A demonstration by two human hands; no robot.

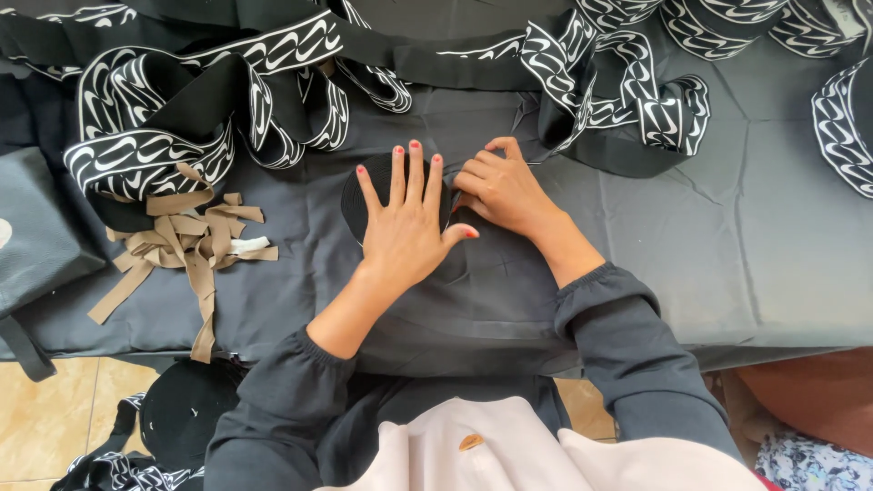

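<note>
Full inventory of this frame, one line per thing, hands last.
Dark fabric sheet: one, charcoal grey, covers the table.
Round black piece: one, black, centre of the table, under the left hand.
Patterned elastic band: long loops, count unclear, black with white marks, heaped along the far edge.
Band rolls: several, black and white, top right; another at the right edge.
Tan strips: a loose pile, beige, left of centre.
White scrap: one, white, in the tan pile.
Dark bag or cloth: one, grey, left edge.
Tiled floor: beige, bottom left.
Black pieces on the floor: black, bottom left.
Left hand: flat, fingers spread, pressing on the round black piece.
Right hand: fingers curled, pinching fabric beside the left hand.
</note>
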